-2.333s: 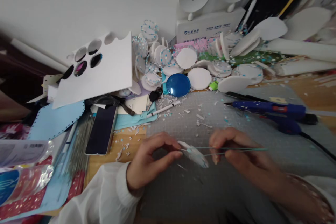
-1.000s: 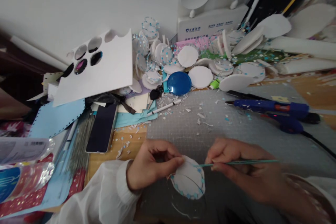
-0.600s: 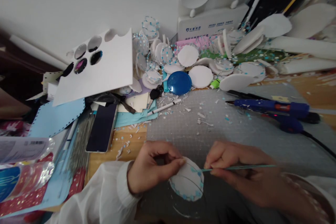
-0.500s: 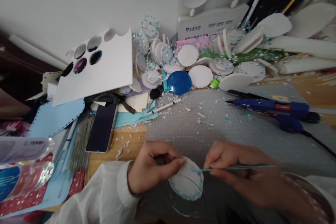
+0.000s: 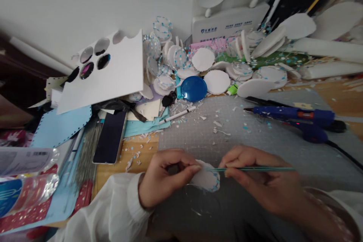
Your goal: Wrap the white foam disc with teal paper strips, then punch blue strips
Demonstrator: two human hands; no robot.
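Observation:
Near the bottom centre, my left hand (image 5: 170,177) pinches the left edge of a white disc (image 5: 206,179) rimmed with small blue pieces. My right hand (image 5: 252,174) is closed on a thin teal stick (image 5: 263,169), which lies level and points left. The stick's left end reaches across the upper part of the disc; whether it touches the disc is unclear. Faint thin clear loops hang below the disc. Both hands are held over the grey cutting mat (image 5: 184,136).
A blue glue gun (image 5: 295,115) with a cord lies at the right. White discs and a blue lid (image 5: 194,89) are piled behind the mat. To the left are a phone (image 5: 110,138), a white board with holes (image 5: 121,72) and a wire bundle (image 5: 89,155).
The disc has tilted and sits slightly higher, showing a flatter shape. My right hand has risen a little, and the stick's left end has moved left over the disc.

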